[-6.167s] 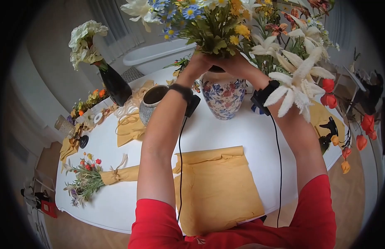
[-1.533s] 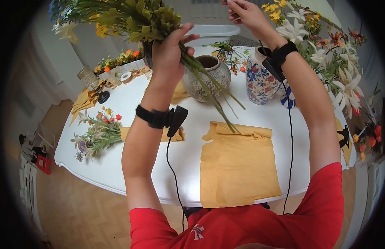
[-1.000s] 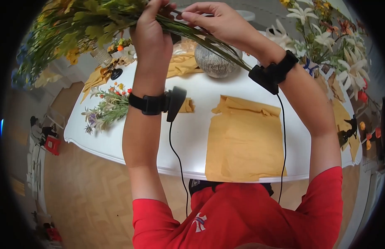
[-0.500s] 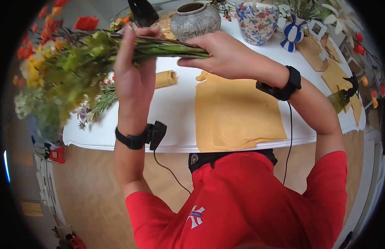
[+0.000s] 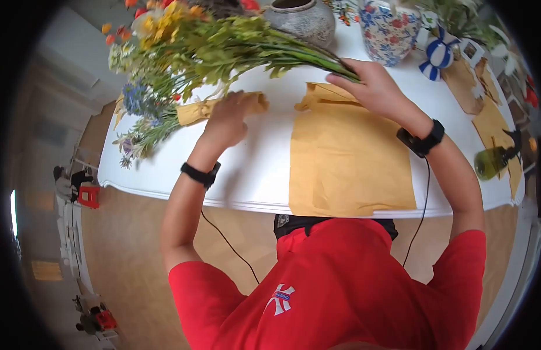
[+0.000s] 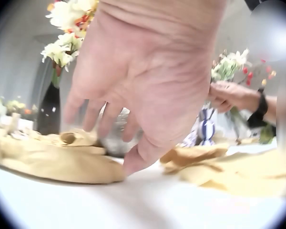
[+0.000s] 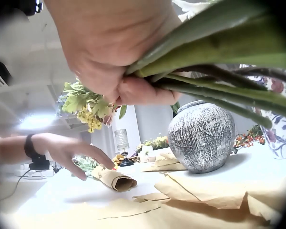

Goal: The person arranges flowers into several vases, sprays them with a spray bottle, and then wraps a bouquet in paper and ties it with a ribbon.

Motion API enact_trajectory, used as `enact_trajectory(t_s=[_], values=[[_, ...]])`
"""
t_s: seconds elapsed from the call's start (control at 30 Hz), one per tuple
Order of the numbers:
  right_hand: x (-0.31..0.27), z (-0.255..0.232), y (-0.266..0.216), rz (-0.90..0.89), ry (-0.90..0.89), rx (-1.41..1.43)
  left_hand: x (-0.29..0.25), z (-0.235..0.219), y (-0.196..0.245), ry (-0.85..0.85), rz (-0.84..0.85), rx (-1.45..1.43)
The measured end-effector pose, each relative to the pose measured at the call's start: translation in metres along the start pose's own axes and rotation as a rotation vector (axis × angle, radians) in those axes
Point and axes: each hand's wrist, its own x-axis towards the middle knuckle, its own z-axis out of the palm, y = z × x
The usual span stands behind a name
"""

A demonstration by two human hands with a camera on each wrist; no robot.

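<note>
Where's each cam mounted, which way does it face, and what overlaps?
Head: worn on the head, facing forward and down at the table; shows left hand, right hand and red shirt.
Left wrist: looks low across the table past the left hand; right hand at the right edge.
Right wrist: looks past the right hand and gripped stems; left hand at left.
Shared: head and right wrist both show the gray vase.

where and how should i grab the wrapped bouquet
Probably the middle of its paper sleeve, the left hand closing across it from above: the sleeve is a slim roll lying flat, with flowers spreading from one end.
</note>
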Motion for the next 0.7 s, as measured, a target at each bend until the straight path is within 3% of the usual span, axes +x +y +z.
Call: enact_trajectory(t_s=[0.07,0.17,0.33,0.43,0.57,0.7], values=[[-0.002,0.0,0.009,-0.04,0.05,0.032,-0.004,0.007,-0.021,-0.051,-0.169,0.28],[-0.004,-0.004,0.002,0.003,0.053,0.072,-0.005,0.021,-0.061,-0.21,-0.313,0.403],[-0.006,-0.001,0.006,-0.006,0.085,0.193,0.001,0.028,-0.106,-0.333,-0.298,0.381],[-0.003,-0.006,0.001,0.156,0.006,0.183,-0.012,0.086,-0.178,-0.224,-0.398,0.108],[-0.003,-0.004,0.001,0.224,-0.011,0.18,-0.025,0.091,-0.201,-0.12,-0.522,-0.043],[-0.01,0.003,0.013,0.113,-0.014,0.097,-0.036,0.089,-0.223,-0.025,-0.624,-0.079]])
